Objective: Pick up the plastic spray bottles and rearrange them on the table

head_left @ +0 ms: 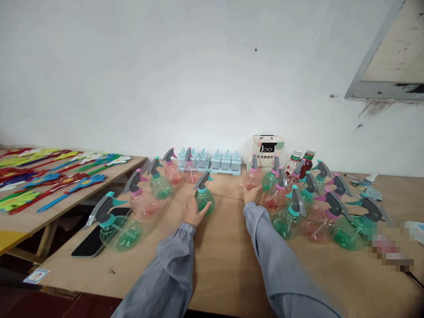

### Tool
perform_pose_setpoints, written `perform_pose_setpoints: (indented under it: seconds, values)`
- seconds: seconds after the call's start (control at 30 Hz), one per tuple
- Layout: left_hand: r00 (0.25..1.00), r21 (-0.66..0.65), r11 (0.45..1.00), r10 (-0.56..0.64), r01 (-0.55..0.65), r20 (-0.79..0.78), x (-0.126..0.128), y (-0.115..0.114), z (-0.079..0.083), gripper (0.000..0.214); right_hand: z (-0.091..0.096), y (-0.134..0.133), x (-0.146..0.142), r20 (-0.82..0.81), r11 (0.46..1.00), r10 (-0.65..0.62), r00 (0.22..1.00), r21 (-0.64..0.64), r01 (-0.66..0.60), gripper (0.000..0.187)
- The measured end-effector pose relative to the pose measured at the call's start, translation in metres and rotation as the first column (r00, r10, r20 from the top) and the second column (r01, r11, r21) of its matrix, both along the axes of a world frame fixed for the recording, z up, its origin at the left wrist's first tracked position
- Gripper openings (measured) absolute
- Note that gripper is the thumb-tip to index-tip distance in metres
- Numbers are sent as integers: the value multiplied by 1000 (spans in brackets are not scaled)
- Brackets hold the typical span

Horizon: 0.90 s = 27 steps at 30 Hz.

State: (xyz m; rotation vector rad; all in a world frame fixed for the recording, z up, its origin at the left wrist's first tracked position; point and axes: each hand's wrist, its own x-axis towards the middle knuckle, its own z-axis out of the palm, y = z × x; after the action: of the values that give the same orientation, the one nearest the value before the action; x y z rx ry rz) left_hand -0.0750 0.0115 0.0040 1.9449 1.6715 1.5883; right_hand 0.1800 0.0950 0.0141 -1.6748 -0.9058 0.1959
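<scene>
My left hand (194,211) grips a green spray bottle (204,194) with a grey trigger, standing upright on the wooden table (225,260). My right hand (252,193) reaches out toward a cluster of spray bottles; its fingers are half curled beside a pink bottle (252,176) and a green one (270,178), and they hold nothing that I can see. Both arms wear grey sleeves. A row of pink and green spray bottles (155,181) runs diagonally on the left. A dense group of bottles (311,212) stands on the right.
A black phone (96,236) lies near the table's left edge by a green bottle (117,229). Light blue popsicle moulds (225,162), a small printed box (266,152) and two red-filled bottles (306,161) stand against the wall. Coloured hand-shaped clappers (49,176) cover the neighbouring table.
</scene>
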Motion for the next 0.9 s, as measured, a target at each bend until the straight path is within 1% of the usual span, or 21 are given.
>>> perform_pose_setpoints:
  seconds: [0.1, 0.17, 0.2, 0.23, 0.27, 0.3, 0.37, 0.4, 0.43, 0.5, 0.57, 0.6, 0.63, 0.67, 0.7, 0.73, 0.77, 0.83, 0.87, 0.9]
  values:
    - [998, -19, 998, -65, 65, 10, 4, -1, -2, 81, -1, -12, -2, -7, 999, 15, 1000, 46, -14, 100]
    - [996, -17, 997, -75, 76, 39, 14, -5, -4, 77, -4, -25, -6, -5, 997, 34, 999, 76, -34, 93]
    - [996, -13, 997, -69, 70, 53, 21, -8, -6, 75, -6, -33, -9, 4, 993, 64, 998, 100, -65, 88]
    - [996, -12, 998, -59, 60, 62, 30, -12, -8, 73, -9, -42, -12, 21, 983, 120, 993, 136, -122, 84]
    - [997, -17, 999, -51, 52, 59, 39, -17, -11, 71, -13, -52, -16, 47, 963, 196, 979, 181, -201, 81]
    - [998, -28, 999, -45, 47, 45, 49, -23, -13, 71, -17, -62, -19, 85, 923, 293, 952, 234, -305, 80]
    - [999, -52, 997, -48, 48, -3, 66, -35, -17, 73, -24, -82, -26, 165, 814, 460, 872, 313, -489, 83]
    - [998, -58, 997, -59, 57, -32, 73, -41, -19, 74, -25, -91, -28, 195, 766, 513, 836, 336, -548, 87]
    - [995, -59, 995, -80, 77, -64, 79, -47, -21, 74, -26, -100, -28, 213, 737, 540, 814, 348, -579, 90]
    - [980, -46, 987, -156, 151, -126, 83, -56, -23, 75, -21, -115, -27, 229, 707, 554, 801, 378, -597, 94]
    - [953, -14, 967, -255, 256, -163, 80, -59, -21, 77, -11, -127, -22, 242, 685, 558, 794, 406, -605, 93]
    - [944, 15, 956, -287, 293, -162, 75, -57, -18, 76, -5, -132, -19, 250, 675, 562, 789, 413, -612, 92]
    - [949, 57, 954, -285, 295, -136, 68, -51, -13, 72, 1, -136, -16, 258, 668, 568, 782, 411, -620, 91]
    - [964, 104, 960, -251, 259, -86, 60, -43, -7, 67, 7, -140, -14, 265, 665, 575, 774, 401, -631, 92]
    - [981, 151, 970, -191, 192, -20, 50, -30, 1, 60, 12, -143, -12, 268, 667, 581, 769, 384, -638, 93]
    - [993, 183, 981, -81, 64, 87, 39, -15, 11, 53, 16, -146, -12, 267, 677, 581, 769, 366, -639, 95]
    - [990, 192, 981, -6, -22, 144, 28, 3, 21, 52, 19, -148, -12, 263, 691, 576, 774, 349, -633, 97]
    - [972, 181, 973, 102, -142, 212, 5, 42, 42, 53, 25, -151, -16, 254, 722, 556, 791, 323, -611, 101]
    - [952, 132, 964, 193, -229, 239, -6, 61, 51, 53, 27, -151, -18, 249, 739, 539, 805, 318, -594, 102]
    - [942, 82, 960, 242, -267, 232, -16, 79, 59, 55, 29, -151, -21, 244, 756, 518, 819, 317, -573, 102]
